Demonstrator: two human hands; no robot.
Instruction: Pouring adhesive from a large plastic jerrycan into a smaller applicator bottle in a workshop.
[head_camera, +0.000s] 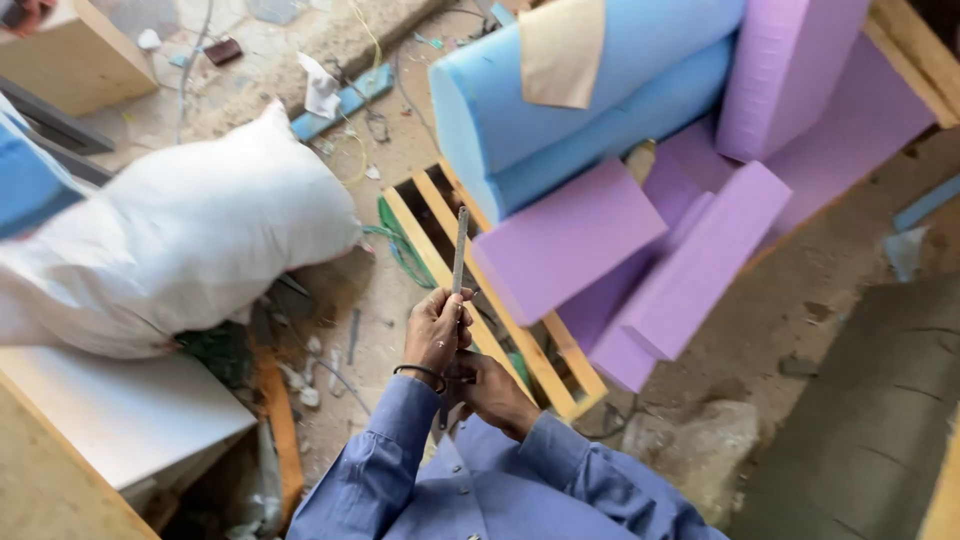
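Lower end of the metal rod (460, 250) is hidden between the two hands, so its full length cannot be told. Right hand (497, 392) sits partly behind the left, its fingertips out of sight. Wooden frame (440, 250) on the floor is largely covered by foam.

Rod: thin, grey, dull, straight, standing near upright, slightly tilted. Its free tip rises well above the fingers, over the wooden frame.

Left hand (436, 330) (dark band at the wrist): fingers (445, 298) curled together and clamped round the rod's lower part. Right hand just below and touching the left, closed at the rod's bottom end; whether it truly grips there, cannot tell.

Beyond the fingers: purple foam blocks (570, 240) and a rolled blue foam (560, 100). Left of the fingers, well apart: a stuffed white sack (180, 230).
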